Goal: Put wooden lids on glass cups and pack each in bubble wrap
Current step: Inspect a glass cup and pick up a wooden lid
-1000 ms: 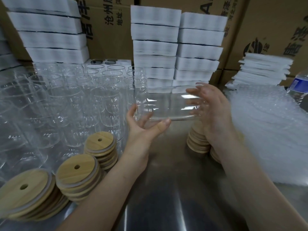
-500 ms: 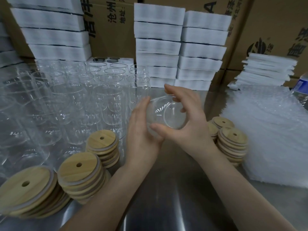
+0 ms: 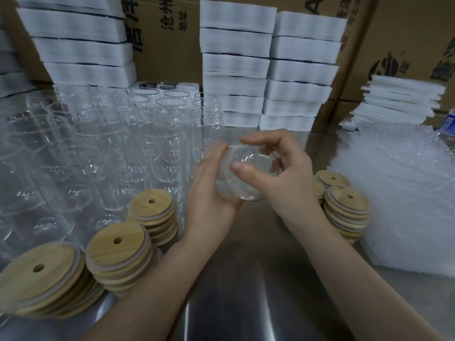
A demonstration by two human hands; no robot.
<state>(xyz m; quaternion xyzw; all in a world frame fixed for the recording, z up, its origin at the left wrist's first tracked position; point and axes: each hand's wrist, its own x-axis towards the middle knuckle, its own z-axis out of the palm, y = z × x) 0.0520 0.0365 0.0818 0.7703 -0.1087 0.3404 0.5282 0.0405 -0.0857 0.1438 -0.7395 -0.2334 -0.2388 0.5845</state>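
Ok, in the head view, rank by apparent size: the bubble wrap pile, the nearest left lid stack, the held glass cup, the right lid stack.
1. bubble wrap pile
2. nearest left lid stack, though nearness enlarges it
3. held glass cup and right lid stack look alike, unranked

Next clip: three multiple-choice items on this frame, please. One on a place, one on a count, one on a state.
1. Where does the bubble wrap lie?
A) at the right side of the table
B) at its left side
C) on top of the boxes

2. How many lid stacks stand left of the left hand?
A) one
B) three
C) five

3. The cup that the right hand grips is:
A) lidded
B) wrapped
C) bare, with no lid

Answers: 1 A, the wrap covers the right edge. 2 B, three stacks stand there. 3 C, only clear glass shows between the hands.
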